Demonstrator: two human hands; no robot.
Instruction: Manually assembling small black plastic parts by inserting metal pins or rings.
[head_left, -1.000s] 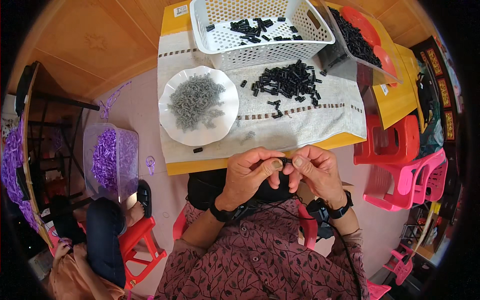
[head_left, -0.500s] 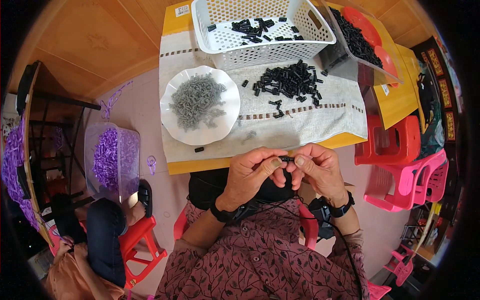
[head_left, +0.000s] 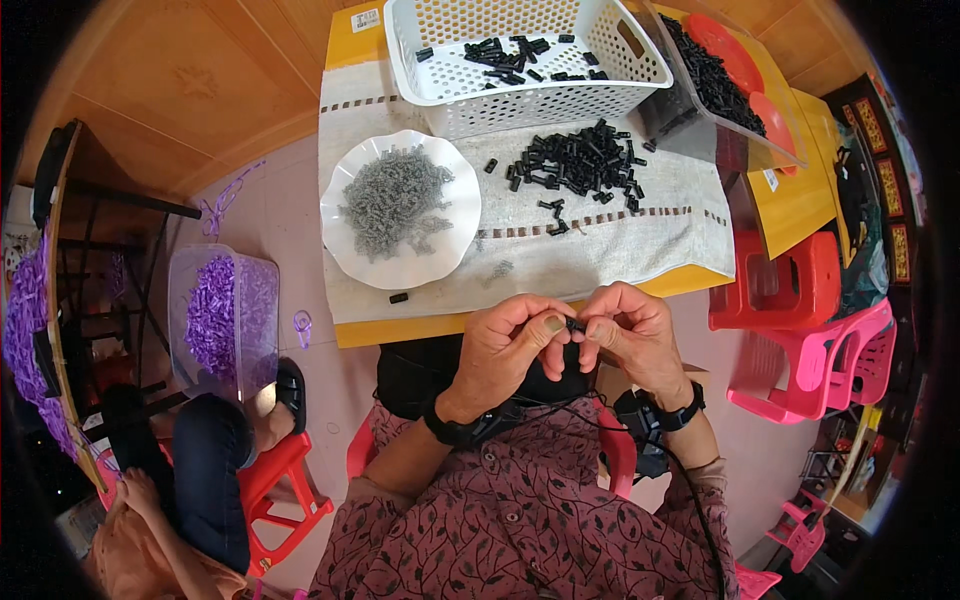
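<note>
Just beyond my lap, at the table's front edge, a small black cylindrical piece (head_left: pixel 574 325) is pinched between both hands. My left hand (head_left: pixel 512 345) grips its left end with thumb and forefinger, and my right hand (head_left: pixel 637 328) pinches the other end. Fingers cover most of the piece. Ahead, a heap of similar black pieces (head_left: pixel 585 160) lies on the pale cloth (head_left: pixel 600 250). To the left, a white wavy-rimmed plate (head_left: pixel 345 240) holds a pile of tiny grey parts (head_left: pixel 393 200) that look like springs. One black piece (head_left: pixel 399 298) lies alone near the front edge.
A white perforated basket (head_left: pixel 540 115) with black pieces stands at the back. Right of it is a clear bin (head_left: pixel 690 135) of black pieces. On the left, a seated person (head_left: pixel 150 540) is beside a tub of purple pieces (head_left: pixel 215 320). Red and pink stools (head_left: pixel 780 280) stand right.
My hands have drawn slightly closer together, and the black piece between them now tilts a little. The seated person's hand at lower left has shifted slightly.
</note>
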